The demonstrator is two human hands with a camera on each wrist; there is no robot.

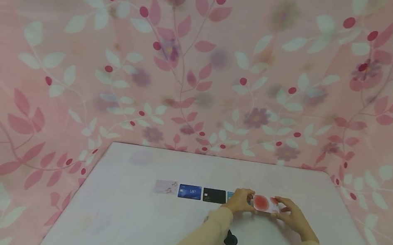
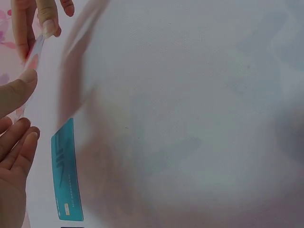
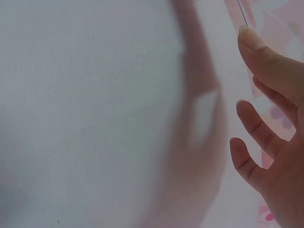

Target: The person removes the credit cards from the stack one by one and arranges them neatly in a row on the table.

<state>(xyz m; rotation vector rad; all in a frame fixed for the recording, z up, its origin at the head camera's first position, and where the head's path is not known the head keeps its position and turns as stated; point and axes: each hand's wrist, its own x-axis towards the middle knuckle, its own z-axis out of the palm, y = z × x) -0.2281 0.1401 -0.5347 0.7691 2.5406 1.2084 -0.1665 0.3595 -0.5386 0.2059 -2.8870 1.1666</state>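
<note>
Both hands hold a white card with a large red circle (image 1: pixel 261 203) by its two ends, raised above the white table. My left hand (image 1: pixel 239 202) pinches the left end, and its thumb (image 2: pixel 24 81) lies on the card's face in the left wrist view. At the other end, my right hand (image 1: pixel 293 217) pinches with thumb and fingers. Only a thin edge of the card (image 3: pixel 242 13) shows in the right wrist view, above the right thumb. A teal card (image 2: pixel 65 173) lies flat on the table beside the left hand, partly covered by it in the head view.
Left of the teal card, in one row, lie a black card (image 1: pixel 214 195), a blue VIP card (image 1: pixel 189 192) and a pale flowered card (image 1: pixel 166 187). The white table (image 1: pixel 129 222) ends at a pink floral cloth (image 1: pixel 200 98) behind and at the sides.
</note>
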